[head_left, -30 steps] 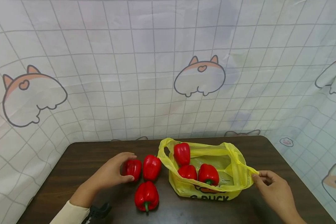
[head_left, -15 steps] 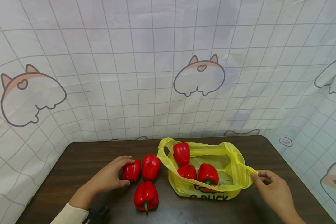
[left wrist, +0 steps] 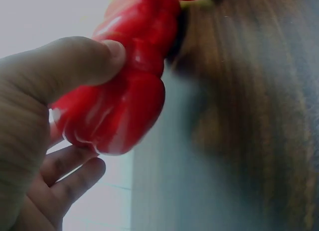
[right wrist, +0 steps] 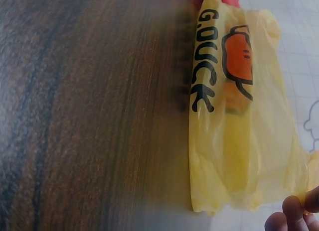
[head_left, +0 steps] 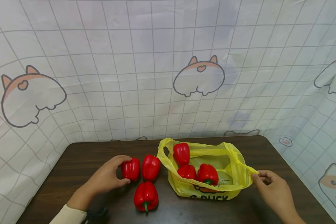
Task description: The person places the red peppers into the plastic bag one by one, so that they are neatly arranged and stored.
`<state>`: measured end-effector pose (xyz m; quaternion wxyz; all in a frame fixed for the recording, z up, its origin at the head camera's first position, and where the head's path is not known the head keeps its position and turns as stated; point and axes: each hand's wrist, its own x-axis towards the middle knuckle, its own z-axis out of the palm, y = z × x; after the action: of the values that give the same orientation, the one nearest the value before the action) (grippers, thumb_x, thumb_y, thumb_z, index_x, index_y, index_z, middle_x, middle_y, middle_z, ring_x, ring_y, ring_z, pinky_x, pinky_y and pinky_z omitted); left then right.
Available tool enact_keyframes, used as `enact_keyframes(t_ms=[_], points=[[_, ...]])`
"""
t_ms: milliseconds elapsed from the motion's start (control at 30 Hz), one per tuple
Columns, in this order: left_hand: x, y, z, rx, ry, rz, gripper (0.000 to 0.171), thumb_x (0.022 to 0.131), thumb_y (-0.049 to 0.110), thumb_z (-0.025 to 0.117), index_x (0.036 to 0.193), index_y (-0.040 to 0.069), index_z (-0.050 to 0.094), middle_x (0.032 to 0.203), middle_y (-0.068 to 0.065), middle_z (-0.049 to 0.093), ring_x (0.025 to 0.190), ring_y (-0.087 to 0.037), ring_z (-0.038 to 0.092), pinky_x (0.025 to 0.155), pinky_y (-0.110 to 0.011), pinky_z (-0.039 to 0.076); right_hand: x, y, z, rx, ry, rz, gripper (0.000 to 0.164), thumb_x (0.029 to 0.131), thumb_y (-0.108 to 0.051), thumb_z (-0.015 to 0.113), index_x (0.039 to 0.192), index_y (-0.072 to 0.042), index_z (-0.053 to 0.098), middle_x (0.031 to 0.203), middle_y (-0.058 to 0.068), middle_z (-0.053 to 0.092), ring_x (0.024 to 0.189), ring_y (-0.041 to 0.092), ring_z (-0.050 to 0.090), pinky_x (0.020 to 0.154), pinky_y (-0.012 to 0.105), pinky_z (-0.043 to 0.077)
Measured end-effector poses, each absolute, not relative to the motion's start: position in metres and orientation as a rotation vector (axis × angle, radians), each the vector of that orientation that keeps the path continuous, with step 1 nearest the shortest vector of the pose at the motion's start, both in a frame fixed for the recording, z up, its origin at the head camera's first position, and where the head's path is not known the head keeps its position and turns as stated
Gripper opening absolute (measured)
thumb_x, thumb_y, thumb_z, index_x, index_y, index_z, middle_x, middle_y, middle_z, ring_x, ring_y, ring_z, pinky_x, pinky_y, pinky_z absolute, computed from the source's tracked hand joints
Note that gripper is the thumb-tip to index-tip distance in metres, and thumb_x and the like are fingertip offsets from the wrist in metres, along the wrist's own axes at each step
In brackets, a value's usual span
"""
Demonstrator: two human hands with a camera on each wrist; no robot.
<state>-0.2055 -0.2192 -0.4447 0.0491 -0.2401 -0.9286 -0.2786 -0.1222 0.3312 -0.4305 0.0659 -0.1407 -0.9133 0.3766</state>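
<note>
My left hand (head_left: 105, 175) holds a glossy red bell pepper (head_left: 131, 170) at the left of the group, thumb on the near side and fingers around the far side. In the left wrist view the thumb lies across this bell pepper (left wrist: 117, 114). Beside it are a second red pepper (head_left: 151, 168) and, nearer the front, a third (head_left: 146, 196) with its green stem facing me. My right hand (head_left: 277, 193) pinches the right handle of a yellow plastic bag (head_left: 210, 193), stretching its mouth open. Inside sit three red peppers (head_left: 208, 175).
All of it lies on a dark wood-grain table (head_left: 196, 214). A white gridded cloth (head_left: 145, 77) with cartoon dogs hangs behind and at the sides. A dark object (head_left: 96, 215), partly hidden, shows by the left wrist.
My left fingers have closed in around the leftmost pepper, which has shifted slightly to the left and turned a little. The right hand and the bag stay as they were.
</note>
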Motion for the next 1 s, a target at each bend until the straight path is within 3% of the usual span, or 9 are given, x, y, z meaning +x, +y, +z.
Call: enact_keyframes(t_ms=[1000], points=[[-0.206,-0.209,-0.390,-0.785,-2.720,-0.966,0.079,0.072,0.023,0.095,0.140,0.012,0.057,0.134,0.002,0.062,0.113,-0.017,0.062,0.093,-0.044,0.055,-0.124,0.332,-0.428,-0.433,-2.768,1.148,0.052,0.103,-0.049,0.057,0.119,0.001,0.065,0.094,0.006,0.076,0.076,0.015,0.066,0.059,0.032,0.051]])
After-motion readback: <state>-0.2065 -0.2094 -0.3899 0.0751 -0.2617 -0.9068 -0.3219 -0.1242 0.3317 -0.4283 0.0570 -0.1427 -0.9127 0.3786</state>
